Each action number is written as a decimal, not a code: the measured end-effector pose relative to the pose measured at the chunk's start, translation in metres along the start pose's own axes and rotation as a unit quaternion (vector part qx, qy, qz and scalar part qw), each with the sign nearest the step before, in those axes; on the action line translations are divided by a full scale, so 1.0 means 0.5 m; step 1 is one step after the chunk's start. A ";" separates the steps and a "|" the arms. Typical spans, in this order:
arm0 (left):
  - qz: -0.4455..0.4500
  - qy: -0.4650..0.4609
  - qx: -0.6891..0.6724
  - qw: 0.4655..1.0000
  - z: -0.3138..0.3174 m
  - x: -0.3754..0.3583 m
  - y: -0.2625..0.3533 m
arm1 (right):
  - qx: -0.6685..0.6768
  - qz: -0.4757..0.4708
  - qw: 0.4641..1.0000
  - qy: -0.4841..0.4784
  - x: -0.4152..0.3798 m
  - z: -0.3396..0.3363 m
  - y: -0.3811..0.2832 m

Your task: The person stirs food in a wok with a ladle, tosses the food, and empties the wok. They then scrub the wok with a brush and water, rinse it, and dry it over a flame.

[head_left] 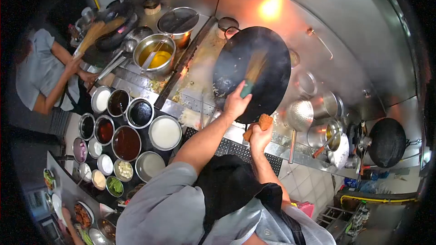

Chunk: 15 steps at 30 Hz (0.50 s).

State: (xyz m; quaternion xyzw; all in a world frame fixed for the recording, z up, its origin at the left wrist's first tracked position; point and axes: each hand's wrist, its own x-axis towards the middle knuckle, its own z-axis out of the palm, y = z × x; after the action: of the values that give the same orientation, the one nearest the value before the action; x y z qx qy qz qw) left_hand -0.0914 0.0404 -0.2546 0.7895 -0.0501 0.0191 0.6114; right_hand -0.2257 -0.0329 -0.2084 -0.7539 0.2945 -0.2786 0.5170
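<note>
My left hand (237,103) is closed around the green handle of a bamboo wok brush (256,67). Its bristles reach into a large black wok (277,50), which is tipped up with its inside facing me. Smoke or steam hazes the wok, and small food scraps cling near its left side. My right hand (260,139) grips a folded orange-brown cloth (263,120) at the wok's near rim; whatever lies under the cloth is hidden.
Left of me stand several sauce and ingredient bowls (165,132) and a pot of oil (156,67). A co-worker (45,70) holds another brush at a wok. To the right are a perforated ladle (299,114), steel pots (324,104) and a hanging black wok (387,142).
</note>
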 end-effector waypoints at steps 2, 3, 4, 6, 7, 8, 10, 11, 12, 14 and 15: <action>-0.131 -0.014 0.122 0.984 -0.045 -0.034 -0.077 | 0.028 0.022 0.999 -0.002 0.007 0.001 0.008; -0.129 -0.011 0.125 0.984 -0.086 -0.066 -0.125 | 0.028 0.023 0.999 0.000 0.011 -0.005 0.015; -0.125 -0.006 0.128 0.984 -0.124 -0.083 -0.155 | 0.026 0.019 0.999 0.000 0.022 -0.007 0.022; -0.110 0.005 0.147 0.983 -0.169 -0.104 -0.146 | 0.023 0.021 1.000 0.005 0.021 -0.016 0.029; -0.096 0.022 0.162 0.982 -0.186 -0.112 -0.128 | 0.008 0.014 1.000 0.008 0.021 -0.016 0.027; -0.097 0.023 0.164 0.981 -0.198 -0.117 -0.081 | -0.005 0.005 1.000 0.009 0.023 -0.012 0.024; -0.127 -0.087 0.046 0.987 -0.196 -0.132 0.019 | 0.004 0.002 1.000 0.008 0.024 -0.006 0.022; -0.064 -0.113 0.013 0.991 -0.186 -0.151 0.021 | 0.014 -0.002 1.000 0.011 0.029 -0.002 0.021; 0.000 -0.140 -0.019 0.990 -0.184 -0.178 0.032 | 0.015 -0.001 1.000 0.008 0.036 0.001 0.028; 0.017 -0.245 -0.093 0.965 -0.192 -0.220 0.041 | -0.011 -0.029 0.999 0.020 0.050 0.008 0.048; 0.011 -0.249 -0.088 0.965 -0.202 -0.221 0.022 | -0.028 -0.035 0.999 0.029 0.036 0.005 -0.019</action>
State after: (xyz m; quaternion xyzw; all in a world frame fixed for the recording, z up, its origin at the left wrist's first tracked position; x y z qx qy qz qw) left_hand -0.1990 0.1417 -0.2288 0.7120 -0.2109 -0.1754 0.6464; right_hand -0.2101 -0.0418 -0.1979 -0.7697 0.2904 -0.3102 0.4764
